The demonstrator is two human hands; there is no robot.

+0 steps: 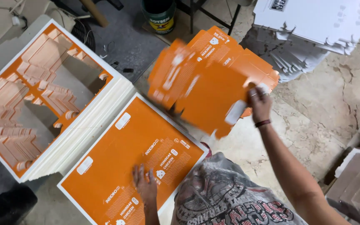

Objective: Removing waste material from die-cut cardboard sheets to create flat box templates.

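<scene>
Orange die-cut carton blank (pixel 213 79) in upper centre of frame, blurred, held up off floor. My right hand (pixel 260 104) grips its right edge, fingers clamped on card. My left hand (pixel 146 185) lies flat at lower centre, fingers spread apart, pressing on stack of orange printed sheets (pixel 117 166). Left of frame: stack of punched-out waste sheets (pixel 42 96), orange frames with holes. Upper right: pile of white blanks (pixel 313 25). Marble floor (pixel 321 108) at right.
</scene>
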